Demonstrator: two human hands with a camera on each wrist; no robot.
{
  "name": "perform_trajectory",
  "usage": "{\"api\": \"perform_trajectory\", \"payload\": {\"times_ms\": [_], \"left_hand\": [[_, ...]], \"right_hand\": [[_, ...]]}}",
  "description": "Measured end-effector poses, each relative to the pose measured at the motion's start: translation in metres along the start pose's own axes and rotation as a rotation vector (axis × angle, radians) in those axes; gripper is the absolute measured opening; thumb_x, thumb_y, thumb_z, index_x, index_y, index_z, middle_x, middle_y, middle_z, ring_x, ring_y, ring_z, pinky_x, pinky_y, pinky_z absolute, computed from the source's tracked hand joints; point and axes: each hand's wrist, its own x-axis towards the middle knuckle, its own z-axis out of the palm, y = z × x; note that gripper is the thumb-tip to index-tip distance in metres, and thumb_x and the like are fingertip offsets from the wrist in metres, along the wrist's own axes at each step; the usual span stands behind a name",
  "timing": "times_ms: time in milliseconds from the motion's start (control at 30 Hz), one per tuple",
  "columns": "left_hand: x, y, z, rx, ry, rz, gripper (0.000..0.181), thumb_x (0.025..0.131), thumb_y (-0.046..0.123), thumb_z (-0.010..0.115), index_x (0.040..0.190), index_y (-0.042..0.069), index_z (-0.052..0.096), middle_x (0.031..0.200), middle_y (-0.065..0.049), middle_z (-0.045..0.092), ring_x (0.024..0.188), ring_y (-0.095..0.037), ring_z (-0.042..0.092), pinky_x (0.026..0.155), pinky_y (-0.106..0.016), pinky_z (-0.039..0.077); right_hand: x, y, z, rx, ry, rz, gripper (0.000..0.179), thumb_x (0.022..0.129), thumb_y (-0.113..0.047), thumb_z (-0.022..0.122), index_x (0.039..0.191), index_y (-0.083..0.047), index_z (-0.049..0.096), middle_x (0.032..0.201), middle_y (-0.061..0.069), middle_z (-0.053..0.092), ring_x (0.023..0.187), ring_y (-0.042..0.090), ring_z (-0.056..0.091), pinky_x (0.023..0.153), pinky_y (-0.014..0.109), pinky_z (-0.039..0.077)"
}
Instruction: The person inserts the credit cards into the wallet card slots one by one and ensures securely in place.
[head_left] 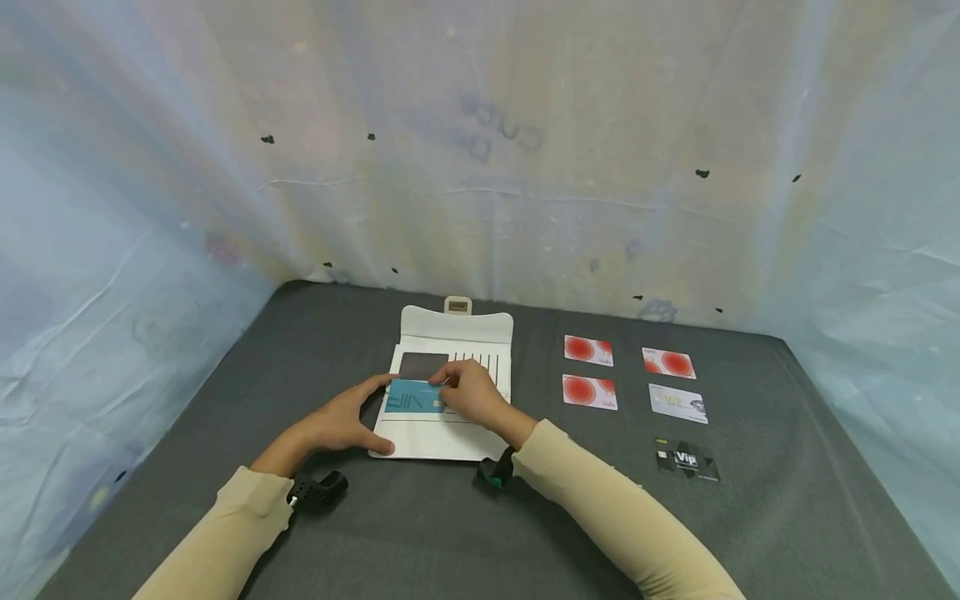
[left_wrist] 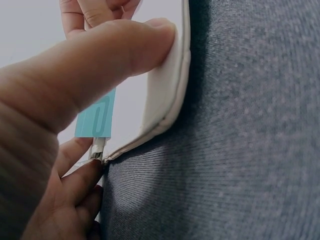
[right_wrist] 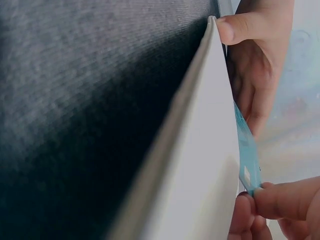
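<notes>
Beige sleeves (head_left: 622, 504) enter from the lower edge of the head view, with black bands (head_left: 318, 493) at the wrists. Centre: a white wallet (head_left: 431, 444) lies unfolded on the grey worktop (head_left: 570, 533), with a blue card (head_left: 411, 397) over its left half. Left hand (head_left: 337, 421): fingers spread, thumb apart, at the wallet's left edge. Right hand (head_left: 472, 392): fingers clamped on the card's right end. Right of centre: three red-and-white cards (head_left: 589, 392), a pale card (head_left: 667, 402) and a black card (head_left: 686, 460).

Left wrist view: the left hand's thumb rests on the wallet at upper centre; the blue card shows below it.

Right wrist view: the right hand's fingers pinch the card at lower right; the left hand's thumb touches the wallet's corner near the top.
</notes>
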Motion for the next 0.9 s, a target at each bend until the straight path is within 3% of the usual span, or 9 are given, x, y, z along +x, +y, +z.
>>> {"api": "perform_trajectory", "payload": {"times_ms": [600,900], "left_hand": [[0.0012,0.0016,-0.0004,0.007,0.0,0.009,0.109,0.066,0.04,0.087,0.152,0.013,0.026,0.154,-0.024,0.028,0.14,-0.047,0.027,0.104,-0.066,0.029],[0.0015,-0.0022,-0.0003,-0.007,-0.006,-0.002,0.11,0.066,0.038,0.088,0.153,0.014,0.025,0.155,-0.023,0.026,0.141,-0.047,0.025,0.105,-0.066,0.027]], "right_hand": [[-0.0001,0.0032,-0.0026,0.069,-0.022,0.014,0.023,0.085,0.004,0.057,0.096,-0.005,0.074,0.074,0.007,0.063,0.063,0.012,0.047,0.05,0.022,0.036],[0.0027,0.0043,0.0006,0.037,-0.03,0.012,0.021,0.085,0.002,0.058,0.095,-0.006,0.075,0.075,0.005,0.063,0.067,0.011,0.05,0.054,0.021,0.038]]}}
